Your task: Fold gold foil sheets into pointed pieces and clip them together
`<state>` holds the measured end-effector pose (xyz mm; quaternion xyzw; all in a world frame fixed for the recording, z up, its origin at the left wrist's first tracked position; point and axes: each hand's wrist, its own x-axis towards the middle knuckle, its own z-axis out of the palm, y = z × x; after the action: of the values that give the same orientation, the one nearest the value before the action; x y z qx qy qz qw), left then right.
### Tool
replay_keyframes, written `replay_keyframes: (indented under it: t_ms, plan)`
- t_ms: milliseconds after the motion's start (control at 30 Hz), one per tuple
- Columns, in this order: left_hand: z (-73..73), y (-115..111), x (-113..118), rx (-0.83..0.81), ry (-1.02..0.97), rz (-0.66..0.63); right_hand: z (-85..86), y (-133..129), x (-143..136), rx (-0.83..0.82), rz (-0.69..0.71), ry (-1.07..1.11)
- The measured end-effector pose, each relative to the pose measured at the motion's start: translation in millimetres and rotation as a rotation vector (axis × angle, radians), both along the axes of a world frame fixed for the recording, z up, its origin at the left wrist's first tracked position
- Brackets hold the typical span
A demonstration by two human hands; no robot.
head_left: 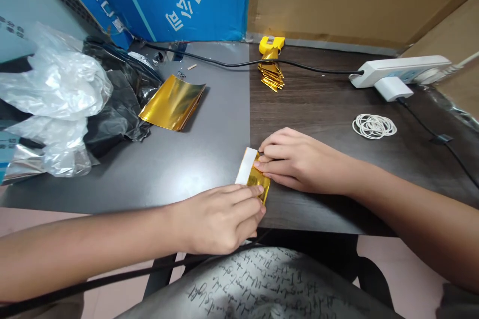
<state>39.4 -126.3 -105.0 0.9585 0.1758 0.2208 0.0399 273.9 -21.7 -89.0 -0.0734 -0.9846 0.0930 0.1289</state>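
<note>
Near the table's front edge lies a gold foil sheet, partly folded, with a white strip showing along its left side. My left hand presses its closed fingers on the lower end of the foil. From the right, my right hand pinches the foil's upper part, fingertips beside the white strip. The two hands are close together but apart. A stack of gold foil sheets rests at the left. Folded gold pieces lie at the back, by a yellow object.
Crumpled clear plastic and black plastic bags fill the left side. At the right are a white power strip and white rubber bands. A black cable crosses the back, before blue and brown boxes.
</note>
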Motion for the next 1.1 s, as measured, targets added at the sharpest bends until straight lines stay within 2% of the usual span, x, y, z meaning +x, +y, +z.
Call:
replay_keyframes:
  t_ms: [133, 267, 400, 633, 700, 867, 1100]
  plan:
    - [-3.9, -14, 4, -0.041, -0.117, 0.054, 1.0, -6, -3, -0.021, 0.002, -0.006]
    - [-2.5, -18, -1, -0.001, -0.128, 0.057, -0.9, -8, -5, 0.007, 0.004, 0.004]
    - [3.0, -12, -12, -0.107, -0.099, 0.087, -2.3, -10, -6, 0.083, -0.043, 0.007]
    - [2.2, 8, -25, -0.238, -0.100, 0.268, -4.5, -18, -13, 0.280, -0.093, 0.049]
    - [1.6, 13, -27, -0.237, -0.064, 0.302, -7.4, -19, -15, 0.212, -0.082, 0.044]
    - [1.0, 18, -27, -0.146, 0.011, 0.344, -15.6, -21, -18, -0.127, 0.005, 0.066]
    - [0.1, 17, -22, 0.012, 0.082, 0.422, -12.5, -35, -30, -0.151, -0.100, 0.055]
